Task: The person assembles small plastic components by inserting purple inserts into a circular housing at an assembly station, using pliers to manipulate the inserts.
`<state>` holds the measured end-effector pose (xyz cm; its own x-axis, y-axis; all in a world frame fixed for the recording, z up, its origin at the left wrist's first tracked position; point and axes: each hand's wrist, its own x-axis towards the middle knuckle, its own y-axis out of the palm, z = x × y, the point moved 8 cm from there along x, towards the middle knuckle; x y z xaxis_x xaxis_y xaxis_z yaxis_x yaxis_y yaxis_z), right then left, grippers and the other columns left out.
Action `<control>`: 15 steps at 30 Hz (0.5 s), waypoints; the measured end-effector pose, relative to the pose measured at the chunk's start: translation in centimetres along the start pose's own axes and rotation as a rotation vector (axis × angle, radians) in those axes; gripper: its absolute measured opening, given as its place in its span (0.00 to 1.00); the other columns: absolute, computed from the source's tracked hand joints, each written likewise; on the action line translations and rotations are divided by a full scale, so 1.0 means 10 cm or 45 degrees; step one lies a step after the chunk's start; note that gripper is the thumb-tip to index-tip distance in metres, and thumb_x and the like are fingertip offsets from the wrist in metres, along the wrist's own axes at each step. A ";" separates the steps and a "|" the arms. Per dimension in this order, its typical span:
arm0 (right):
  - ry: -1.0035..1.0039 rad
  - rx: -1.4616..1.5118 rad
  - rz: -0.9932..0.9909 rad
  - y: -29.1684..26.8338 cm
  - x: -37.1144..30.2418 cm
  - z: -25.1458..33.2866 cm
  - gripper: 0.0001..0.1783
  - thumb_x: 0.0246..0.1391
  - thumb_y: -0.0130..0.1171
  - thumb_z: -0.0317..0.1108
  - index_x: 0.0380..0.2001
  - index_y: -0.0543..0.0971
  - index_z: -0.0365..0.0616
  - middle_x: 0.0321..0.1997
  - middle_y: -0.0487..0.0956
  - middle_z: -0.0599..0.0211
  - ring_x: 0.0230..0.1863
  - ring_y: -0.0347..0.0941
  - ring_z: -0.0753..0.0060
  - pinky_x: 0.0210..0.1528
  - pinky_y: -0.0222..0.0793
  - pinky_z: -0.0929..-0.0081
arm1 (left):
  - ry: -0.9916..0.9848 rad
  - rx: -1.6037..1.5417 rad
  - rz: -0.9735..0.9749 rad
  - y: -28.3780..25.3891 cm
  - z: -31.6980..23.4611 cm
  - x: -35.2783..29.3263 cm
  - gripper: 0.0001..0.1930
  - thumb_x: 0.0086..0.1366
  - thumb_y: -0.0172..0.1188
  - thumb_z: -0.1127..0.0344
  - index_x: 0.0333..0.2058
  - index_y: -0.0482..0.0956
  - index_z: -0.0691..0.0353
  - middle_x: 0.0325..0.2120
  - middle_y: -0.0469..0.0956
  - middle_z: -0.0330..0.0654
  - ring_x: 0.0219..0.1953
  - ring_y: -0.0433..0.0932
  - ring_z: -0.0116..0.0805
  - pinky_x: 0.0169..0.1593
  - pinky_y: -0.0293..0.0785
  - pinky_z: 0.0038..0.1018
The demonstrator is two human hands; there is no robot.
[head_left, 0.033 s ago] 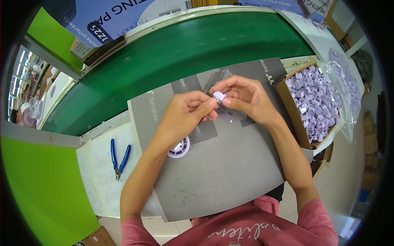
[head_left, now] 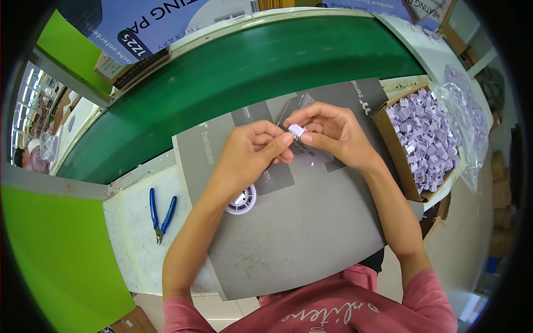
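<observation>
Between both sets of fingertips, above the grey board, is a small pale lavender plastic piece. My left hand pinches its left side with thumb and forefinger. On its other side, the thumb and fingers of my right hand grip it. A tiny white bit lies on the board just below. Close to my left wrist sits a lavender round part with dark gaps and something shiny inside, partly covered by my forearm.
An open cardboard box at right is heaped with lavender pieces. A clear plastic bag lies beside it. Blue-handled cutters rest on the white surface at left. A green belt runs behind the board, with printed boxes beyond.
</observation>
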<state>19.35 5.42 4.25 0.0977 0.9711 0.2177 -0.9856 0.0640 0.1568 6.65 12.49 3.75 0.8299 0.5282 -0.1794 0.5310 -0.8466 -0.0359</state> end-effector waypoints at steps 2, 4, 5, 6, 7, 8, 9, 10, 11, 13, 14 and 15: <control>-0.026 -0.034 0.002 -0.01 0.00 0.01 0.16 0.56 0.61 0.20 0.49 0.78 0.32 0.48 0.80 0.62 0.47 0.74 0.76 0.52 0.73 0.76 | -0.010 0.025 -0.025 -0.02 -0.01 0.00 0.11 0.70 0.60 0.63 0.37 0.79 0.66 0.27 0.82 0.40 0.29 0.77 0.23 0.37 0.70 0.19; -0.054 -0.070 0.004 0.00 0.00 0.03 0.16 0.56 0.61 0.20 0.48 0.79 0.33 0.47 0.80 0.62 0.46 0.74 0.76 0.52 0.73 0.76 | -0.019 0.050 -0.050 -0.04 -0.01 0.01 0.10 0.70 0.60 0.63 0.36 0.79 0.66 0.27 0.82 0.40 0.29 0.77 0.23 0.37 0.70 0.19; -0.089 -0.174 0.002 0.00 -0.01 0.05 0.16 0.55 0.61 0.20 0.48 0.79 0.33 0.47 0.80 0.62 0.46 0.74 0.76 0.52 0.73 0.75 | -0.022 0.054 -0.042 -0.04 0.00 0.01 0.10 0.70 0.60 0.63 0.36 0.79 0.66 0.27 0.82 0.40 0.29 0.78 0.24 0.37 0.70 0.20; -0.124 -0.279 0.000 0.01 -0.02 0.08 0.15 0.55 0.62 0.19 0.47 0.80 0.34 0.47 0.80 0.62 0.46 0.74 0.75 0.52 0.72 0.75 | -0.025 0.058 -0.034 -0.04 0.01 0.02 0.10 0.70 0.60 0.63 0.37 0.79 0.66 0.26 0.82 0.39 0.29 0.78 0.24 0.36 0.70 0.21; -0.127 -0.281 0.001 0.01 -0.02 0.09 0.15 0.55 0.62 0.19 0.47 0.80 0.34 0.47 0.80 0.62 0.46 0.74 0.75 0.52 0.72 0.75 | -0.021 0.059 -0.034 -0.05 0.01 0.02 0.10 0.70 0.60 0.63 0.37 0.79 0.66 0.26 0.82 0.39 0.29 0.78 0.24 0.36 0.70 0.21; -0.120 -0.254 0.003 0.02 -0.02 0.07 0.15 0.55 0.61 0.19 0.47 0.80 0.34 0.46 0.80 0.62 0.46 0.74 0.75 0.53 0.72 0.74 | -0.031 -0.004 0.004 -0.03 0.03 0.03 0.11 0.70 0.60 0.62 0.36 0.79 0.66 0.26 0.82 0.39 0.29 0.78 0.24 0.36 0.70 0.21; -0.113 -0.227 0.005 0.02 -0.01 0.06 0.15 0.54 0.61 0.19 0.47 0.80 0.35 0.46 0.80 0.62 0.46 0.74 0.74 0.53 0.72 0.74 | -0.039 -0.066 0.043 -0.02 0.04 0.03 0.11 0.70 0.61 0.62 0.36 0.79 0.66 0.25 0.81 0.39 0.29 0.78 0.24 0.35 0.70 0.21; -0.116 -0.225 0.007 0.04 -0.01 0.05 0.15 0.54 0.61 0.19 0.47 0.80 0.35 0.46 0.80 0.62 0.46 0.74 0.74 0.53 0.72 0.74 | -0.039 -0.064 0.040 -0.02 0.05 0.02 0.11 0.70 0.61 0.62 0.36 0.79 0.66 0.25 0.81 0.39 0.29 0.78 0.24 0.35 0.70 0.21; -0.115 -0.201 0.011 0.04 -0.01 0.03 0.15 0.54 0.61 0.18 0.46 0.80 0.35 0.46 0.80 0.62 0.45 0.74 0.74 0.53 0.72 0.74 | -0.057 -0.055 0.034 -0.02 0.06 0.02 0.11 0.70 0.60 0.62 0.36 0.80 0.66 0.25 0.81 0.39 0.28 0.78 0.25 0.35 0.70 0.21; -0.116 -0.180 0.015 0.04 -0.02 0.03 0.15 0.54 0.61 0.18 0.46 0.80 0.35 0.46 0.80 0.62 0.45 0.74 0.74 0.53 0.72 0.74 | -0.072 -0.045 0.030 -0.01 0.06 0.02 0.11 0.70 0.60 0.62 0.36 0.80 0.66 0.25 0.81 0.39 0.28 0.78 0.25 0.36 0.70 0.21; -0.120 -0.209 0.020 0.04 -0.02 0.04 0.15 0.54 0.61 0.17 0.46 0.80 0.35 0.46 0.80 0.62 0.46 0.74 0.73 0.54 0.72 0.73 | -0.095 -0.030 0.024 -0.01 0.06 0.02 0.11 0.69 0.61 0.62 0.37 0.78 0.66 0.25 0.82 0.40 0.29 0.78 0.25 0.36 0.71 0.21; -0.124 -0.238 0.024 0.05 -0.02 0.05 0.16 0.54 0.60 0.17 0.46 0.80 0.35 0.45 0.80 0.62 0.46 0.75 0.73 0.54 0.72 0.73 | -0.118 -0.015 0.018 -0.01 0.07 0.02 0.11 0.68 0.62 0.63 0.39 0.77 0.66 0.26 0.82 0.40 0.29 0.78 0.25 0.36 0.71 0.21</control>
<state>18.92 5.12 4.75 0.0827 0.9462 0.3128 -0.9950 0.0960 -0.0274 6.65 12.65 3.05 0.8186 0.5072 -0.2697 0.5215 -0.8530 -0.0214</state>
